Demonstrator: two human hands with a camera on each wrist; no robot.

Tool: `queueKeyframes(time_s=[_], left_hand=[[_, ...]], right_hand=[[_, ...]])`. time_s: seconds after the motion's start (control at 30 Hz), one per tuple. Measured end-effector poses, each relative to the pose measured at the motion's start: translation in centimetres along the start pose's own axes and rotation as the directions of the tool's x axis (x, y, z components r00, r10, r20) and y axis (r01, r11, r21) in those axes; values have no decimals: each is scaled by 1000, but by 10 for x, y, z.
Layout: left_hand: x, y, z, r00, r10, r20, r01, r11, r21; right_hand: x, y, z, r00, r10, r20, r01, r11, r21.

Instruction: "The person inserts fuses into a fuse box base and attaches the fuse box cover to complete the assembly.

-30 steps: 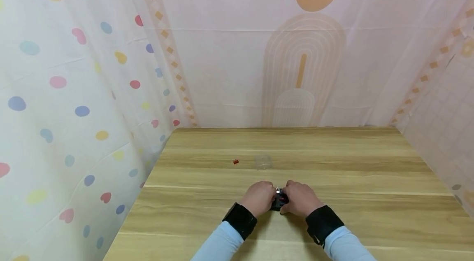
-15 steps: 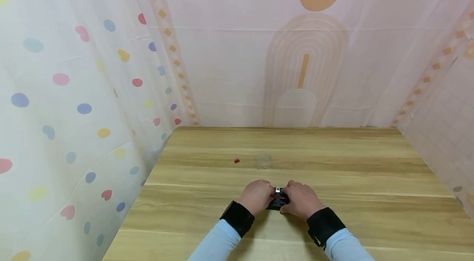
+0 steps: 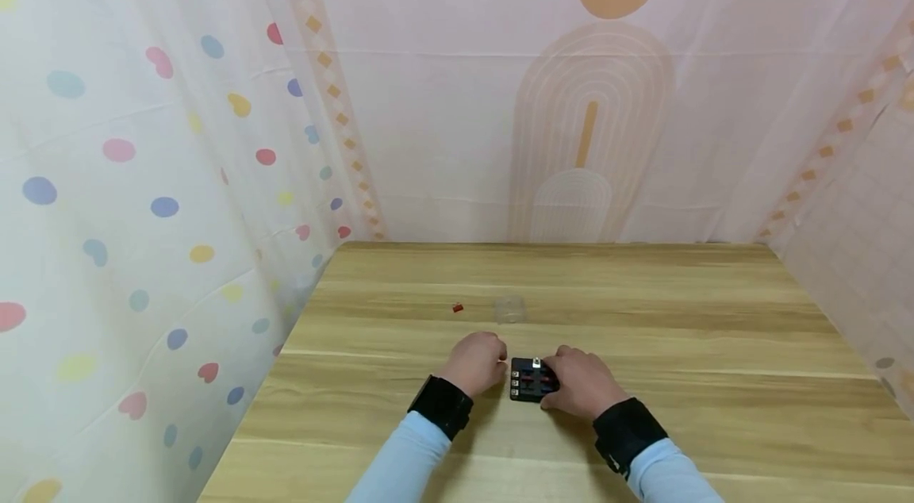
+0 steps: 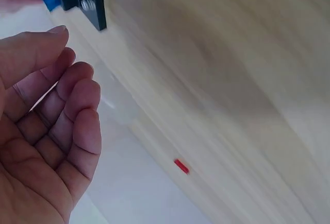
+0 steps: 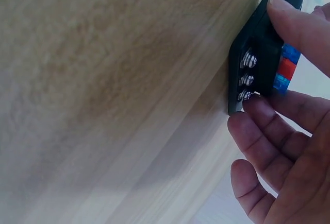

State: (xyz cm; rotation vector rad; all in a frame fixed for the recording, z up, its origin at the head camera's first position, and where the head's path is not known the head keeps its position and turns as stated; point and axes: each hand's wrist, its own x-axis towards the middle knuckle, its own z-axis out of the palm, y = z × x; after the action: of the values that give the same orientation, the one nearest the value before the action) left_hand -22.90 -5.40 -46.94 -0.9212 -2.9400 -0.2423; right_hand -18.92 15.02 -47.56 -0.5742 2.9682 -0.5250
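A black fuse block (image 3: 527, 381) lies on the table, with metal screw terminals along its edges. My right hand (image 3: 581, 382) grips its right end, thumb on the near edge and fingers at the far edge. In the right wrist view, blue and red blade fuses (image 5: 286, 69) stand in a row on the block, partly hidden by the hand. My left hand (image 3: 474, 364) is just left of the block and apart from it. In the left wrist view its fingers (image 4: 85, 131) are loosely curled, with nothing between them and the thumb.
Farther back on the wooden table (image 3: 643, 289) lie a small red fuse (image 3: 458, 308) and, to its right, a clear plastic cover (image 3: 510, 310). Patterned curtains (image 3: 428, 130) hang behind the table and along its sides.
My left hand has come off the fuse block and moved left, uncovering the block's left end and terminals. The right hand keeps its grip in nearly the same place.
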Motion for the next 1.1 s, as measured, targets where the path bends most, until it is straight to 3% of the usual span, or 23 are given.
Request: queueKeyframes(time_s=[0.37, 0.7, 0.9, 1.1], left_hand=[[0, -32, -1, 992, -126, -22, 126, 992, -6], [7, -58, 0, 978, -195, -78, 195, 981, -8], [14, -64, -4, 970, -228, -88, 229, 973, 9], [23, -69, -3, 961, -260, -91, 267, 960, 80]], right_hand=[[-5, 6, -2, 999, 36, -5, -36, 999, -5], [-8, 9, -6, 998, 55, -6, -55, 998, -20], [-11, 10, -8, 997, 74, 0, -74, 997, -19], [-13, 13, -9, 996, 85, 1, -85, 996, -8]])
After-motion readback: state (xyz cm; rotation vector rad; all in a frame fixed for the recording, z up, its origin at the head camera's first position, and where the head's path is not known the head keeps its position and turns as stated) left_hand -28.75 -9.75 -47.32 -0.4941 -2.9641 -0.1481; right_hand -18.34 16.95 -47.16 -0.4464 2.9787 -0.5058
